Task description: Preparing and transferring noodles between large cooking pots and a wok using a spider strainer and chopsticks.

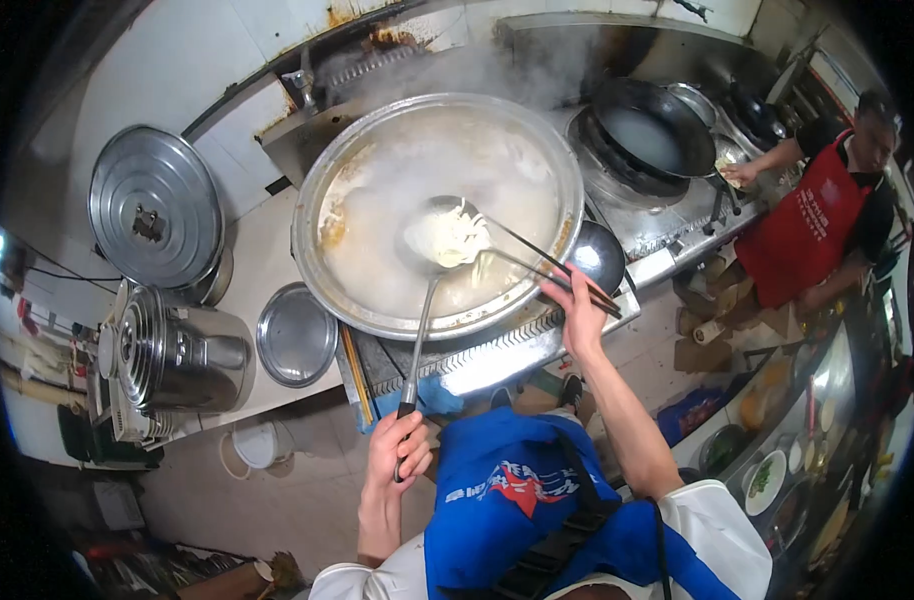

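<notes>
A wide metal pot point(307, 247) of steaming, cloudy liquid stands on the stove before me. My left hand point(401, 448) grips the black handle of a long metal strainer ladle point(419, 337), whose bowl is over the pot's liquid and holds a heap of pale noodles point(453, 236). With my right hand point(581, 311) I hold a pair of long dark chopsticks point(536, 250) across the pot's right rim. Their tips are spread at the right side of the noodles, and some noodles hang by the lower tip. Steam blurs the ladle's bowl.
Right of the pot are a black wok point(652, 127) holding liquid and a smaller dark wok point(598, 255). Another person in a red apron point(794, 225) reaches towards the stove. At left stand a lidded steel pot point(194, 349), a round tray point(297, 335) and a large lid point(157, 206).
</notes>
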Action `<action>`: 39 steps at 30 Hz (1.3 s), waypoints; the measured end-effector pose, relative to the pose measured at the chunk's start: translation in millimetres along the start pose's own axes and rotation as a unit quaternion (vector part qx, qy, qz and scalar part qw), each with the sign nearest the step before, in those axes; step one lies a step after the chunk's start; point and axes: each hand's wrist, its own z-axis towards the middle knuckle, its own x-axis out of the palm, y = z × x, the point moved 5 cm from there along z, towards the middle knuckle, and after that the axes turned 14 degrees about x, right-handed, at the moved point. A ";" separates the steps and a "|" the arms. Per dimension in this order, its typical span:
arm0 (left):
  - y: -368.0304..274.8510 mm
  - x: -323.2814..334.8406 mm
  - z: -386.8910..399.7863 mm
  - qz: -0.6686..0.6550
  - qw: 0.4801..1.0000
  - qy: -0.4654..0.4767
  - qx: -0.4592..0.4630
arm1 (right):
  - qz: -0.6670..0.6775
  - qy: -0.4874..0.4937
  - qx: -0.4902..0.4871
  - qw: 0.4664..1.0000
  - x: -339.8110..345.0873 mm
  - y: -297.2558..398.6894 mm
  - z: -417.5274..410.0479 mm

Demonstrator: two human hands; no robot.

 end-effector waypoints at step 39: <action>-11.3 -10.7 10.9 0.128 0.992 0.005 -0.017 | -0.515 0.161 -0.361 0.761 112.1 48.1 -118.7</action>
